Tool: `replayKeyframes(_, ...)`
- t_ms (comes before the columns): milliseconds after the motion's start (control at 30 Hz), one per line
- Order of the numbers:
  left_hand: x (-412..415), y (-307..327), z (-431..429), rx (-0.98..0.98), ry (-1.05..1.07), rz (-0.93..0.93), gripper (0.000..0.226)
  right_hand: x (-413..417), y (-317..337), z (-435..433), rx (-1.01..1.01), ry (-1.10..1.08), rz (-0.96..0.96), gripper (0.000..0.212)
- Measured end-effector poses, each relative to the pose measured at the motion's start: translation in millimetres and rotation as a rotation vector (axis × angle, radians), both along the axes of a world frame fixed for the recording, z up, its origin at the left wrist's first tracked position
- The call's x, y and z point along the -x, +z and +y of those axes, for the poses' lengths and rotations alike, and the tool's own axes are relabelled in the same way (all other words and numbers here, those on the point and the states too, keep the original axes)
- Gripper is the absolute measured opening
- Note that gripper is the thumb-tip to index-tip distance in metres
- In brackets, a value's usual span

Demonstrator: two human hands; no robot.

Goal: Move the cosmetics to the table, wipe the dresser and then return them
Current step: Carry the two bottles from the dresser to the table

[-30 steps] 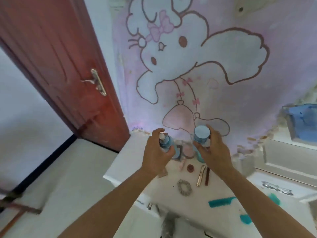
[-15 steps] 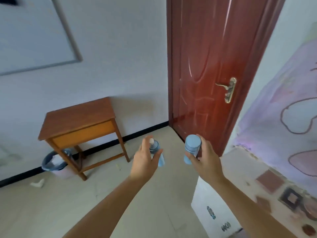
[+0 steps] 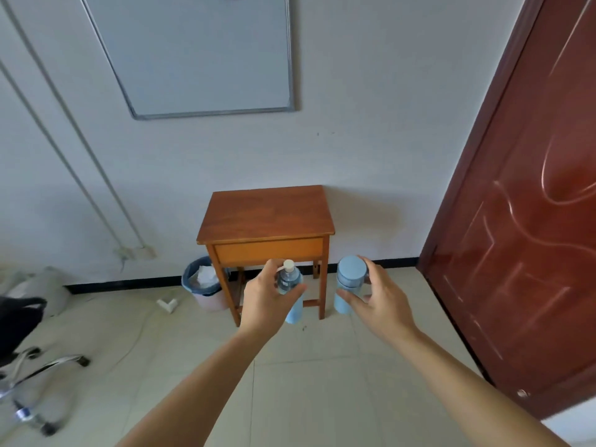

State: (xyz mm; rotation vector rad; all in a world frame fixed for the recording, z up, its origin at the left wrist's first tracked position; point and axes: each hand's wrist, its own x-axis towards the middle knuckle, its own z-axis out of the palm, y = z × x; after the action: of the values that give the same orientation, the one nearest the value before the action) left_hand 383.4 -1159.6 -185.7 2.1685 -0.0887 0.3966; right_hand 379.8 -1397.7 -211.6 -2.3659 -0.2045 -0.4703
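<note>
A: Where are the cosmetics?

B: One in each hand, both held in the air in front of the small brown wooden table (image 3: 266,213) that stands against the white wall. The left hand (image 3: 270,296) holds a pale blue bottle with a clear neck and a white cap (image 3: 289,285); its fingers (image 3: 294,293) are curled around the bottle's upper part, pinching it between thumb and fingertips. The bottle stands roughly upright.

A: And the other?

B: The right hand (image 3: 375,301) grips a light blue cylindrical container with a round flat lid (image 3: 350,282). Its fingers (image 3: 350,300) wrap around the body, with the thumb near the lid. It too is upright, just right of the table's front right leg as seen here.

A: What is on the table?

B: The top shows only bare wood.

A: Anything near the table?

B: A pink waste bin with a blue liner (image 3: 204,285) sits just left of the table, touching or almost touching its leg. A reddish-brown panelled door (image 3: 529,221) stands well to the table's right. A grey-framed whiteboard (image 3: 200,53) hangs on the wall above the table.
</note>
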Motion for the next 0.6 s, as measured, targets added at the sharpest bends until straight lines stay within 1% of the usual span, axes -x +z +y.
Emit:
replayKeyframes(167,-72,-17,19,-0.016,0.037,-0.005,0.043,-83,-12,21,0.003,0.046,0.004,0.071)
replayKeyframes(333,-175,-26,25,-0.034,0.061,-0.036,0.043,-197,-26,28,-0.036,0.076,-0.011,0.069)
replayKeyframes(433,-244,-18,28,-0.040,0.092,-0.045,0.046,-272,-26,32,-0.071,0.117,0.007,0.070)
replayKeyframes(600,-347,11,46,-0.055,0.150,-0.074,0.045,-398,-9,44,-0.038,0.196,0.001,0.069)
